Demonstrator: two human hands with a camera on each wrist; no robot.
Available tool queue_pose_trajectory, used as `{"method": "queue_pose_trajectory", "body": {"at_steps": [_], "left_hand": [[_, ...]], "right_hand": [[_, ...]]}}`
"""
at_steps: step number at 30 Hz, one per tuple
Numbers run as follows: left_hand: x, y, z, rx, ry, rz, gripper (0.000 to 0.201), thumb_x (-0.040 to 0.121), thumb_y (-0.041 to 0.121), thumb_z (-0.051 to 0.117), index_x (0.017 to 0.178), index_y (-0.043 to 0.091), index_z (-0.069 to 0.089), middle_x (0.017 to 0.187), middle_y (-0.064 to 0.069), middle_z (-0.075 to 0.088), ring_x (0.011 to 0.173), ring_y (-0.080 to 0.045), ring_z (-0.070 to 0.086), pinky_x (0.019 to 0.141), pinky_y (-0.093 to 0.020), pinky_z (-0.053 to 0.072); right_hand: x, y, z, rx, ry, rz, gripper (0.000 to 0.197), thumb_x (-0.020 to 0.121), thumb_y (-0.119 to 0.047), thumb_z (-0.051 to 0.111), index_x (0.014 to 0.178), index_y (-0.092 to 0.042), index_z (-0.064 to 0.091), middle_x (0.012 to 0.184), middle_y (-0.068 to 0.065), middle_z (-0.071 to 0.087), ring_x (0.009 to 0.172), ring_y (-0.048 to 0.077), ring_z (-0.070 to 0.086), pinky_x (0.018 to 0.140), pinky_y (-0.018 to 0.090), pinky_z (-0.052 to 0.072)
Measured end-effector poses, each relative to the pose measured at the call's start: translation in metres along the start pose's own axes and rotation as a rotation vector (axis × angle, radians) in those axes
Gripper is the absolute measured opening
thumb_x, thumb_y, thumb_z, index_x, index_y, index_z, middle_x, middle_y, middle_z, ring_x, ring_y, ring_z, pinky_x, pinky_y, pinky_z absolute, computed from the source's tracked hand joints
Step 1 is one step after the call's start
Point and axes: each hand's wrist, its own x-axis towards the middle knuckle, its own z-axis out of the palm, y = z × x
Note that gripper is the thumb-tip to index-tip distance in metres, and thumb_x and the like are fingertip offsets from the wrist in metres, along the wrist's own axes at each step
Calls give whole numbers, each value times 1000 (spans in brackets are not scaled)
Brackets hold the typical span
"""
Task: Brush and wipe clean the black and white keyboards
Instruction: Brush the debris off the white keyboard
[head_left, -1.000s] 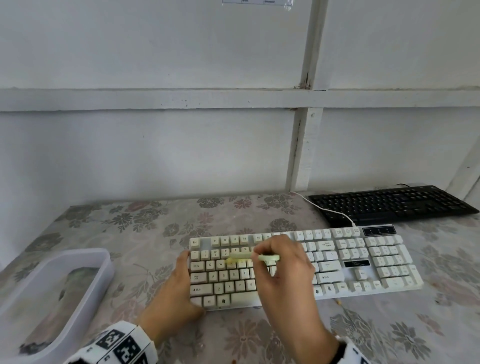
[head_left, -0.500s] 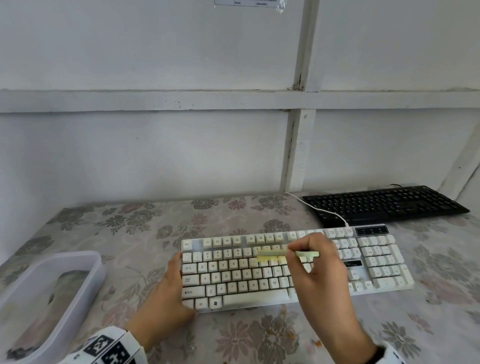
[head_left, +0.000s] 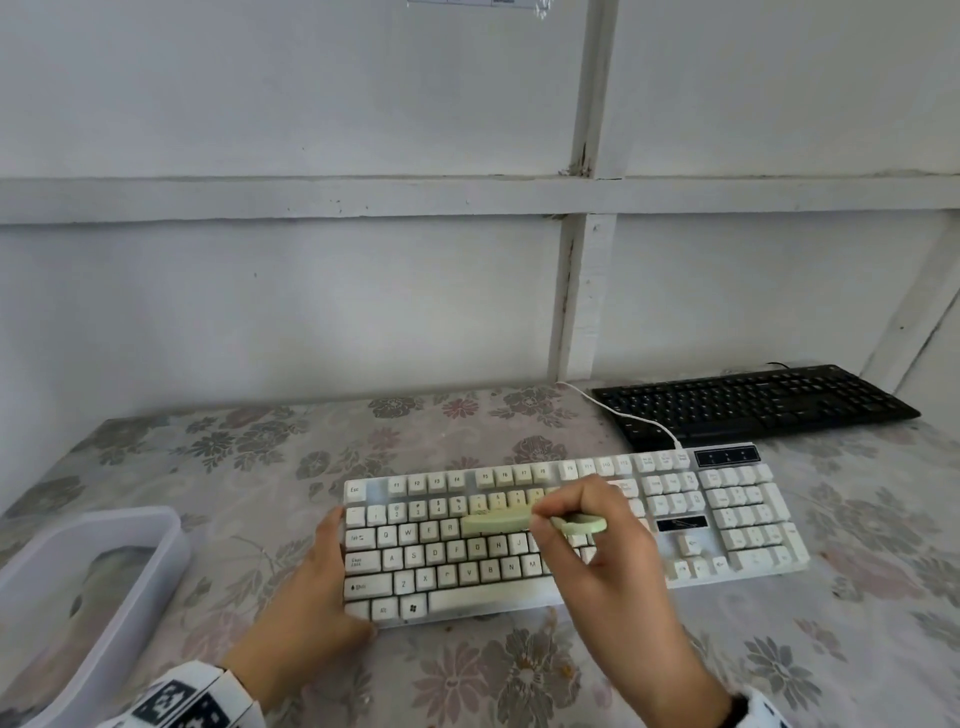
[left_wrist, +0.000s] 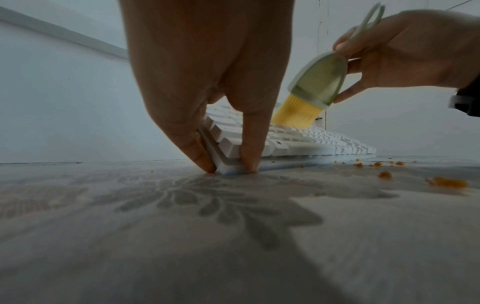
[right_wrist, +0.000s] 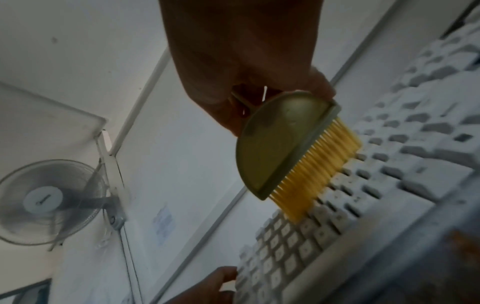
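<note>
Under the right hand (head_left: 597, 551), clamped on a green brush (head_left: 498, 522), yellow bristles meet the white keyboard (head_left: 727, 519); left hand (head_left: 317, 587), fingers straight, braces its left end; beyond the right hand lies the black keyboard (head_left: 753, 402) on the counter (head_left: 260, 457).

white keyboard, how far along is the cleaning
Done: orange crumbs already lie on the tablecloth by the white keyboard.
In hand: the right hand grips the green brush, its yellow bristles on the keys; the left hand steadies the keyboard's left end.
Left: wiping, and the black keyboard, which lies untouched behind.
</note>
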Motion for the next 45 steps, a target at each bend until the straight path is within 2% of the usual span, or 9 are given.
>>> {"method": "queue_pose_trajectory", "body": {"at_steps": [5, 12, 18, 22, 26, 29, 32, 39, 45], "left_hand": [[0, -2, 0, 2, 3, 29, 96, 65, 13, 70, 119, 51, 1, 118, 16, 46, 96, -5, 56, 71, -16, 46], [1, -2, -1, -41, 10, 61, 91, 62, 14, 72, 116, 54, 10, 119, 28, 37, 101, 6, 51, 75, -12, 44], [2, -5, 1, -23, 4, 22, 96, 61, 11, 71, 119, 52, 6, 113, 26, 45, 96, 2, 56, 75, -16, 47], [1, -2, 0, -24, 15, 31, 92, 60, 11, 71, 113, 56, 12, 112, 27, 43, 95, 3, 56, 73, -15, 47], [-1, 2, -1, -36, 8, 39, 88, 59, 13, 71, 113, 54, 15, 113, 35, 33, 97, 8, 52, 73, -11, 45], [-1, 5, -1, -42, 4, 36, 86, 57, 15, 70, 113, 54, 18, 115, 33, 33, 101, 4, 51, 74, -12, 45], [-2, 7, -2, -47, 6, 26, 83, 54, 19, 69, 111, 54, 19, 115, 28, 37, 98, 1, 53, 73, -14, 45], [-2, 9, -2, -30, 3, 29, 84, 63, 9, 73, 109, 52, 18, 110, 27, 40, 95, 3, 52, 70, -10, 44], [-2, 9, -1, -32, -6, -38, 96, 62, 10, 75, 121, 44, 7, 106, 27, 41, 90, 4, 53, 69, -14, 42]], "right_hand": [[6, 14, -20, -171, 110, 9, 25, 83, -6, 66, 78, -28, 57, 80, -14, 58, 87, 10, 55, 71, 23, 41], [7, 15, -37, 99, 33, 67, 14, 82, -2, 67, 79, -15, 63, 80, -6, 62, 81, 8, 58, 69, 10, 41], [14, 32, -68, -5, 111, 106, 21, 84, -3, 66, 77, -23, 61, 84, -9, 62, 68, 24, 54, 56, 32, 42], [14, 24, -69, 47, 54, 45, 24, 83, -2, 66, 76, -24, 62, 82, -6, 62, 80, 11, 58, 67, 25, 44], [17, 28, -73, 40, 54, 117, 12, 80, -14, 68, 78, -23, 61, 77, -2, 63, 69, 30, 55, 60, 37, 45], [24, 26, -82, 2, 105, 152, 9, 84, -9, 66, 80, -15, 60, 74, 6, 62, 65, 34, 53, 48, 23, 43], [23, 19, -79, 32, 65, 105, 15, 85, -5, 65, 78, -17, 62, 76, -1, 63, 64, 25, 54, 56, 30, 43], [22, 32, -86, -102, 127, 119, 13, 85, -4, 64, 79, -14, 60, 84, -12, 61, 70, 12, 56, 54, 8, 40], [27, 39, -108, 21, 110, 158, 16, 85, -7, 65, 77, -20, 63, 75, -7, 64, 61, 8, 53, 56, 12, 42]]}}
